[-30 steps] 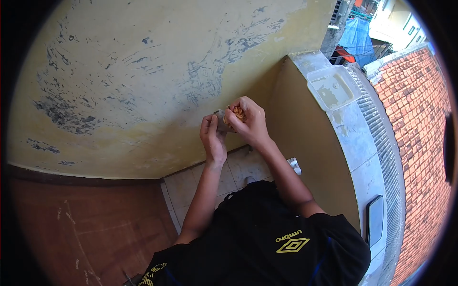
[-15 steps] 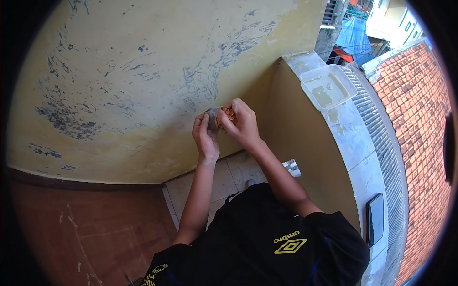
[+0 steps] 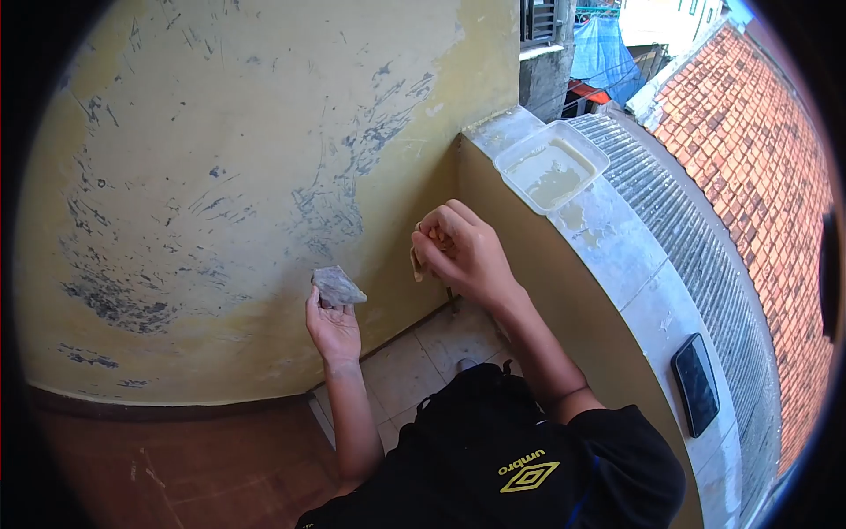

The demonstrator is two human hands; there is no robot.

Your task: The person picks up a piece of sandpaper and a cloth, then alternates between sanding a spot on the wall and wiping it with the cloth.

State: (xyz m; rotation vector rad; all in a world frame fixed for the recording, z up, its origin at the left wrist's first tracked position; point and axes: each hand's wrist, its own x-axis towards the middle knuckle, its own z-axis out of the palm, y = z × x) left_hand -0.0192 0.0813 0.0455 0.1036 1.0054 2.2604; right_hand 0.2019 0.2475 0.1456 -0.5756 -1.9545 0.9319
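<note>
My left hand (image 3: 334, 335), palm up, has its fingers under a flat, angular grey piece (image 3: 337, 286) dusted with pale powder. It looks like a folded sheet of sandpaper, and it overlaps the lower part of the scraped wall (image 3: 256, 115) in this view. To the right, my right hand (image 3: 467, 256) is closed around a crumpled tan rag (image 3: 417, 264); only an edge of it shows below the fingers. The wall has yellow paint, a broad pale smoothed area and many dark grey scratches.
On the parapet ledge (image 3: 630, 264) at the right sit a clear plastic tub (image 3: 573, 196) with pale residue and, nearer me, a black phone (image 3: 696, 385). Corrugated roofing and orange roof tiles (image 3: 731, 97) lie beyond. Below are floor tiles (image 3: 441, 353) and a reddish-brown surface (image 3: 203, 458).
My hands, together before, have moved apart. The left has dropped lower left with the grey piece, now seen flat; the right holds the tan rag alone. The view has shifted right.
</note>
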